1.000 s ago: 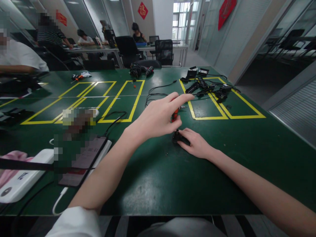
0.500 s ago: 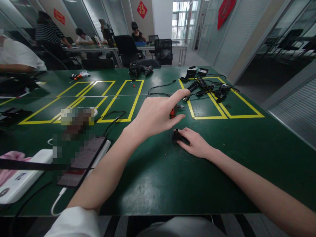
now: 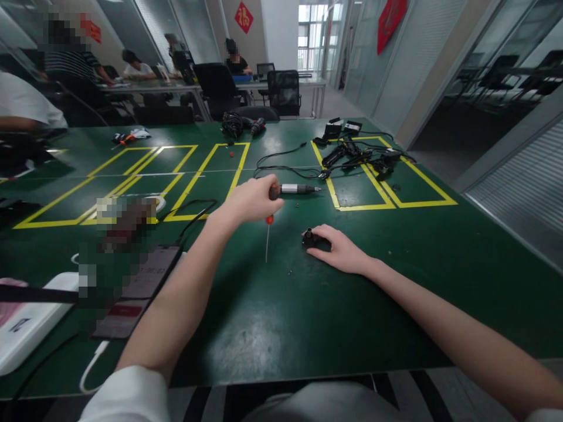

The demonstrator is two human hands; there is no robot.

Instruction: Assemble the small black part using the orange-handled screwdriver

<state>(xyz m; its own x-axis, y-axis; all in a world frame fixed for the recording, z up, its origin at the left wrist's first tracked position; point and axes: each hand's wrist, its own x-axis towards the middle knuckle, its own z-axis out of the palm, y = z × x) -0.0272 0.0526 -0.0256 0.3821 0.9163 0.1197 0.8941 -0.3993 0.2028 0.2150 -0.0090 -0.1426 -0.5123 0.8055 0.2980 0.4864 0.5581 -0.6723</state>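
My left hand [image 3: 251, 202] is closed around a screwdriver [image 3: 270, 220]. Its orange-red handle end shows below my fingers, and the thin shaft points down, above the green table [image 3: 246, 316]. Just behind that hand lies a pen-shaped power screwdriver [image 3: 291, 189] with a silver band and a dark tip pointing right. My right hand [image 3: 342, 249] rests on the table, its thumb and fingers gripping a black part [image 3: 310, 239] with a short round collar standing up. Tiny screws [image 3: 290, 272] lie in front of the black part.
Black cables and black pieces [image 3: 360, 155] lie in a heap at the back right over yellow tape outlines. At the left are a phone [image 3: 138, 287] and a white power strip [image 3: 39, 322] with cords. A coiled cable [image 3: 233, 124] sits at the far edge. People sit beyond.
My left hand has drawn back leftward from above the power screwdriver, its fingers closing on the screwdriver, whose shaft now hangs down. My right hand keeps its grip on the black part.
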